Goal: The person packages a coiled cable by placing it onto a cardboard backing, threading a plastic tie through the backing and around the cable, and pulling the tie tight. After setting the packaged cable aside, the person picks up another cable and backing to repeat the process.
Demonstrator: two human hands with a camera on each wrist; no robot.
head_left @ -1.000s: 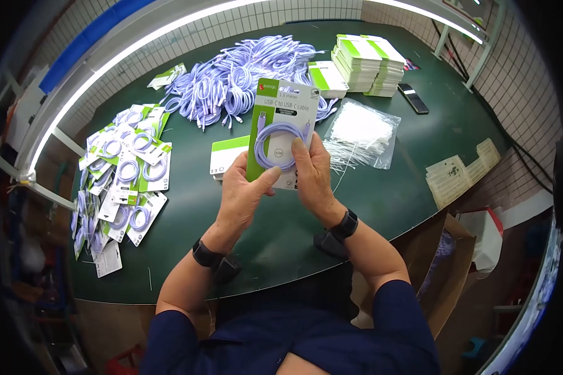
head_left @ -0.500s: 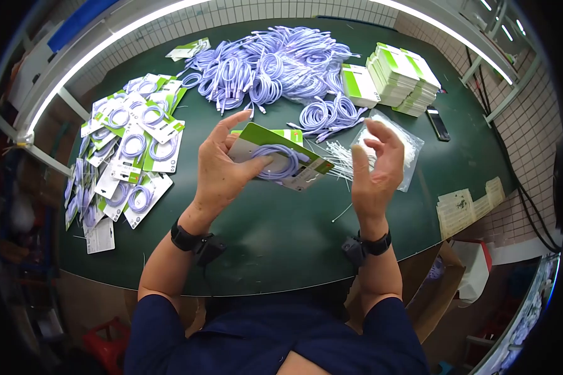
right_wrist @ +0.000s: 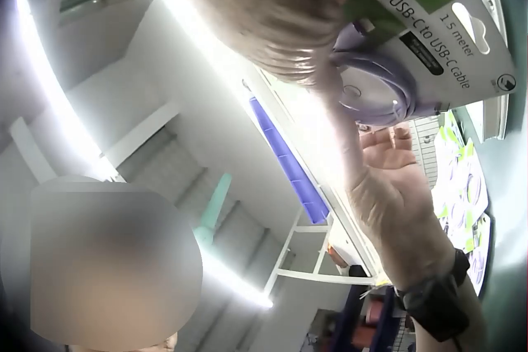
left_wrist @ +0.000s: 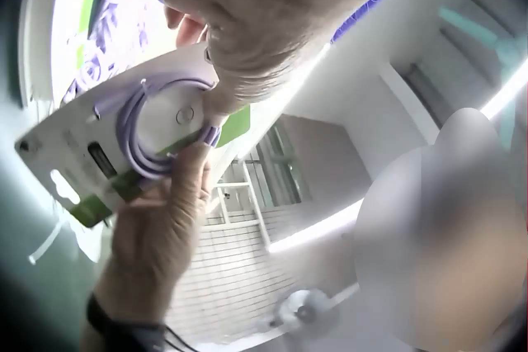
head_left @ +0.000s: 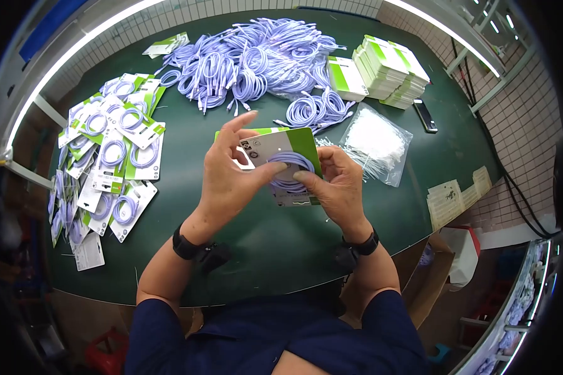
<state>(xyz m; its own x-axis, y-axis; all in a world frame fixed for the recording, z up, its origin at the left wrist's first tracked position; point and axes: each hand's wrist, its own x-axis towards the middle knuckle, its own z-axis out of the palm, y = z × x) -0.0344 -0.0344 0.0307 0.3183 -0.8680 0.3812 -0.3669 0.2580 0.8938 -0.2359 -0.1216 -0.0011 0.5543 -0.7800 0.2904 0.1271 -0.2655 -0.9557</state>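
Note:
A white and green USB-C cable card is held between both hands over the table, its hang hole toward the body. A lilac coiled cable lies on its face. My left hand grips the card's left side, thumb on the coil and index finger raised. From the right, my right hand pinches it, thumb on the coil and fingers behind the card. In the left wrist view the coil sits flat against the card. The right wrist view shows the card's printed front.
Finished cable cards are heaped at left. A large pile of lilac cables lies at the back. Card stacks, a phone and a bag of white ties are at right. Partly hidden behind the held card is another card stack.
The card was upright in both hands, then turned over while the right hand came off it. Now the right hand holds it again, and the hang hole faces the body.

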